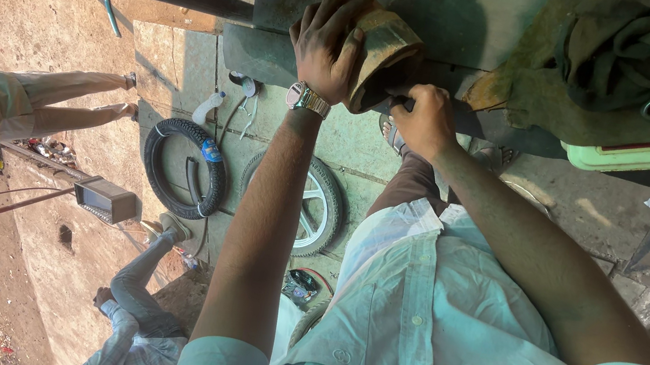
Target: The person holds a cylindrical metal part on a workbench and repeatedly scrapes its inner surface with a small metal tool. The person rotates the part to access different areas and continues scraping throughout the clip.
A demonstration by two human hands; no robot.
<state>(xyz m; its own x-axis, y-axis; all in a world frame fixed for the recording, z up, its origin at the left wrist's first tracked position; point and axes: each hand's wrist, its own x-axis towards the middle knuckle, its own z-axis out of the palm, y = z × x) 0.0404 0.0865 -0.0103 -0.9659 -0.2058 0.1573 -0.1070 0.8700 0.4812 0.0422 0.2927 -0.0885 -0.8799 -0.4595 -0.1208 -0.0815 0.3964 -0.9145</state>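
Head view: left hand grip clasps a worn curved rubber strip; right hand pinches its edge

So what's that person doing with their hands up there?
The person's left hand is pressed over a worn brown block, gripping it against a dark work surface. Their right hand pinches something dark just below the block; what it is can't be made out. On the ground lie a black tyre and a wheel with a light rim. Another person in a checked shirt crouches nearby.
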